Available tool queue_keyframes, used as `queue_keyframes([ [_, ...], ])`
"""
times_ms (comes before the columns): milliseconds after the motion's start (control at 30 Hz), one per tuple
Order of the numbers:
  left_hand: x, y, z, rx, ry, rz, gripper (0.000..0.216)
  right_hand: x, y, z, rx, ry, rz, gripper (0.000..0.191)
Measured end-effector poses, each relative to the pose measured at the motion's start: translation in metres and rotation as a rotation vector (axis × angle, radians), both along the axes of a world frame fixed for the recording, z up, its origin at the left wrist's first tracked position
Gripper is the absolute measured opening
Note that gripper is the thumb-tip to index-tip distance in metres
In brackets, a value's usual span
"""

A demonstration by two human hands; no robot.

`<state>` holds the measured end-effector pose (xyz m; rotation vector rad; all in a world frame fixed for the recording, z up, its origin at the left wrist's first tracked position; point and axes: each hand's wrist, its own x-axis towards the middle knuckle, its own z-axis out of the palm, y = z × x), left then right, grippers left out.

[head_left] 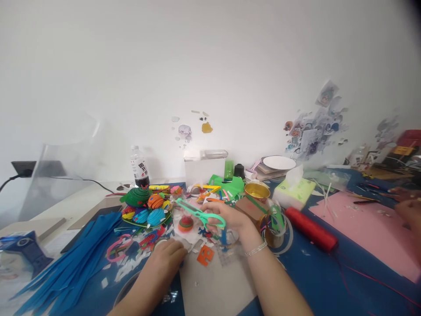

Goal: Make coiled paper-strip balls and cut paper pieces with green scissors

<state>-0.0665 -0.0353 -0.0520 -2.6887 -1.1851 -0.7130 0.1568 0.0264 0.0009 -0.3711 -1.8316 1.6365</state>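
1. The right hand (230, 219) sat just below the middle of the frame. Its fingers were closed through the loop handles of the mint-green plastic scissors (197, 213), whose slim, smooth blades pointed up and to the left.
2. A thin silver chain bracelet (255, 249) circled that wrist.
3. The left hand (167, 259) lay palm down in the lower centre, fingers curled onto a litter of small white paper scraps (131, 265). Whether it pinched anything could not be told.
4. A flat orange paper cut-out with notched, angular edges (205, 255) lay just right of the left fingertips, below the scissors.
5. Long, narrow blue paper strips (75, 259) fanned across the lower left of the frame, overlapping in a loose sheaf.
6. Left of the scissor tips stood a ribbed, dome-shaped green figure of coiled paper (136, 196). Smaller orange and turquoise ribbed ovals sat beside it.
7. Up and to the right of the right hand stood a round, shiny gold metal tin (256, 191), and further right a soft green tissue pack (294, 191) with a white sheet poking up.
8. A matte red cylindrical spool (311, 229) lay on its side on the blue table cover (315, 281), near a smooth pink sheet (365, 224).
9. Another person's hand (408, 206) showed at the right edge, over the pink sheet.
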Motion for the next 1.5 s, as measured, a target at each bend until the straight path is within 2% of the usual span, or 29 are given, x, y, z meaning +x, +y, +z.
queue_keyframes([
  [100,-0.001,0.002,0.02,-0.136,-0.304,0.019,0.02,-0.006,0.001,0.0,0.036,0.14,-0.157,0.046],
  [233,0.003,0.015,0.056,-0.494,-0.773,0.146,0.024,-0.013,0.005,-0.001,0.061,0.204,-0.353,0.052],
  [333,0.01,0.031,0.071,-0.701,-1.109,0.095,0.027,-0.019,0.007,-0.001,0.064,0.21,-0.444,0.053],
  [467,0.017,0.046,0.074,-0.831,-1.388,-0.123,0.03,-0.026,0.005,-0.002,0.065,0.264,-0.515,0.047],
  [533,0.017,0.049,0.072,-0.867,-1.47,-0.216,0.03,-0.03,0.004,-0.003,0.036,0.267,-0.502,0.046],
  [667,0.014,0.051,0.064,-0.855,-1.555,-0.247,0.029,-0.036,0.001,-0.006,-0.009,0.238,-0.369,0.045],
  [767,0.01,0.052,0.061,-0.82,-1.499,-0.156,0.03,-0.042,0.001,-0.008,-0.007,0.239,-0.396,0.044],
  [867,0.008,0.052,0.06,-0.769,-1.231,-0.072,0.028,-0.044,0.003,-0.01,-0.03,0.231,-0.513,0.043],
  [967,0.012,0.05,0.057,-0.741,-0.955,-0.086,0.025,-0.041,0.006,-0.009,-0.044,0.231,-0.598,0.038],
  [1167,0.029,0.04,0.039,-0.762,-0.722,-0.133,0.018,-0.029,0.008,-0.002,-0.017,0.265,-0.79,0.029],
  [1267,0.028,0.04,0.035,-0.642,-0.548,-0.092,0.024,-0.028,0.009,-0.001,-0.011,0.28,-0.856,0.03],
  [1367,0.022,0.042,0.039,-0.481,-0.3,-0.011,0.032,-0.029,0.009,-0.002,-0.019,0.281,-0.884,0.033],
  [1500,0.016,0.04,0.047,-0.386,-0.113,0.066,0.028,-0.03,0.008,-0.001,-0.041,0.284,-0.892,0.036],
])
